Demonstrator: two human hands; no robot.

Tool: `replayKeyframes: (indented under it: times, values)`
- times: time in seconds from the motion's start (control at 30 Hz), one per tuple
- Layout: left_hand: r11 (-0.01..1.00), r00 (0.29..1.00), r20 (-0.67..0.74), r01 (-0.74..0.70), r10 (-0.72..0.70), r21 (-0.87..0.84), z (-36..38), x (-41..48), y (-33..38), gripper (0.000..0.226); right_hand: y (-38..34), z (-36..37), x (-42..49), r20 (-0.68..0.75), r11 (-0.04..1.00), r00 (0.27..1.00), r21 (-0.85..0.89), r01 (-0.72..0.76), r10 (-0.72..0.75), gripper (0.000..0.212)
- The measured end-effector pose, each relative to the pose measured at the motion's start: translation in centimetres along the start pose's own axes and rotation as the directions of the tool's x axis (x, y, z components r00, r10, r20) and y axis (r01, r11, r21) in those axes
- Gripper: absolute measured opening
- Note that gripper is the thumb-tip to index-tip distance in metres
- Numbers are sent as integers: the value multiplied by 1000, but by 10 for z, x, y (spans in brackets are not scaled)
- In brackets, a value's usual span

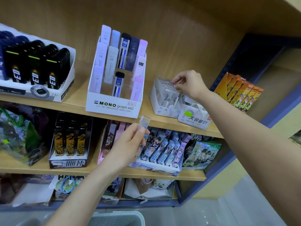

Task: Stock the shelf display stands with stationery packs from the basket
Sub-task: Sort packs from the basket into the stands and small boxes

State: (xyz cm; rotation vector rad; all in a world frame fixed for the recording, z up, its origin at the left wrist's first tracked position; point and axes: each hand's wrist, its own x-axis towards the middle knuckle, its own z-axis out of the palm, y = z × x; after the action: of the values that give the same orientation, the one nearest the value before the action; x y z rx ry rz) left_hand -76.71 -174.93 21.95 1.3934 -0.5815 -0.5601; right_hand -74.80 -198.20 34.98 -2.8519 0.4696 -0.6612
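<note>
Stocking looks to be partway done at the upper wooden shelf (78, 90), which runs across the middle of the frame and carries several card display stands. The largest in full view is the white MONO stand (114, 106) at centre, with some slots bare. Right of it sits a smaller white display stand (158, 105) holding a row of clear packs (164, 86) stood on end. At the bottom edge of the frame only the top of the pale basket (117, 217) shows.

The right hand (190, 84) reaches to that row, thumb and forefinger curled and seemingly pinching the top of the pack at the row's right end. The left hand (130, 144), lower centre and in front of the shelf edge, grips one clear pack (144, 122) upright between thumb and fingers, well apart from the stand.

The step in hand is probably seating a pack in the row. To do it well, the right hand should tip the row back to open a gap. The held pack then goes in facing like its neighbours and slides down flush, without jostling the little box (193, 119) just beside the stand.
</note>
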Motion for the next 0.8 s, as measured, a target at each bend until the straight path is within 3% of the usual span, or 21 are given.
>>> replayKeyframes:
  times: [0.2,0.4,0.8]
  values:
    - [1000,1000,6,0,-1,12,3,0,-1,23,-1,-4,-7,-3,999,1000,20,28,-28,16]
    - [1000,1000,-6,7,-7,8,3,-2,-3,22,4,-12,-34,-242,999,970,44,21,-10,18]
    - [999,1000,-11,12,-11,43,7,-4,-7,24,23,-17,-60,-10,996,998,-66,61,-62,23]
